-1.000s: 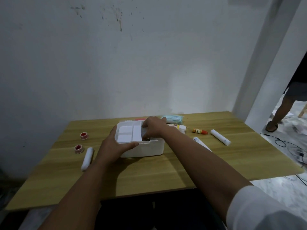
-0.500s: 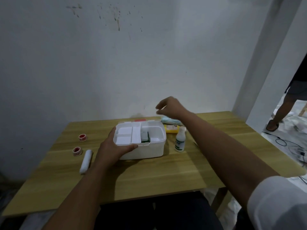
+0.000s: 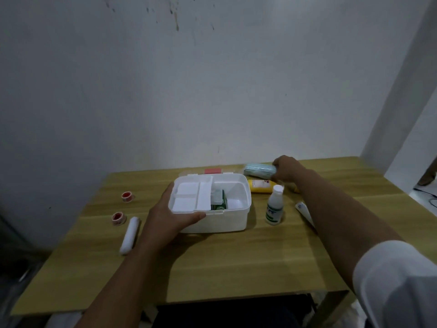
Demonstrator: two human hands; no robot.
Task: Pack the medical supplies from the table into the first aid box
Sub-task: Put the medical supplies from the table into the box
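Sits mid-table, open box (image 3: pixel 214 210), a green carton (image 3: pixel 218 201) already inside beside the tray (image 3: pixel 192 197); steadied by left hand (image 3: pixel 170 220), fingers clamped on its near-left corner. Now down from mid-air onto the mask pack (image 3: pixel 259 171) at far right: right hand (image 3: pixel 286 168), fingers curling around its end. Likely next in; bottle (image 3: pixel 274 205), tapes and rolls still out.

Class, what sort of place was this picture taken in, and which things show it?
Probably a plain room in a home or workroom, not a clinic: a bare stained wall, a wooden table pushed against it, and a doorway at right.
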